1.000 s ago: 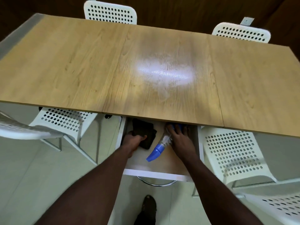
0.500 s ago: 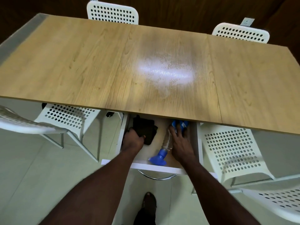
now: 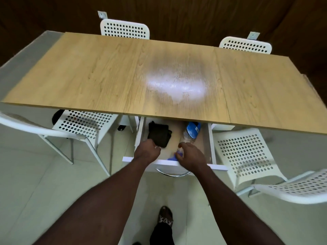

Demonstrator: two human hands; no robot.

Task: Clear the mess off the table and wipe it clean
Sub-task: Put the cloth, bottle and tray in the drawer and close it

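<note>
Open drawer (image 3: 219,167) under the worktop (image 3: 88,76): black cloth (image 3: 159,134) sits just beyond the curled left hand (image 3: 147,151), can't tell if it's gripping. Spray bottle (image 3: 192,130) lies lengthwise, nozzle toward me, right hand (image 3: 190,156) curled round its blue head.

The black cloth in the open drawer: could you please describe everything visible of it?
The black cloth looks like soft, dark fabric folded into a rough rectangle. It lies flat in the left half of the open white drawer, its far end near the table edge. The left hand has curled fingers at its near corner; a grip cannot be confirmed.
</note>
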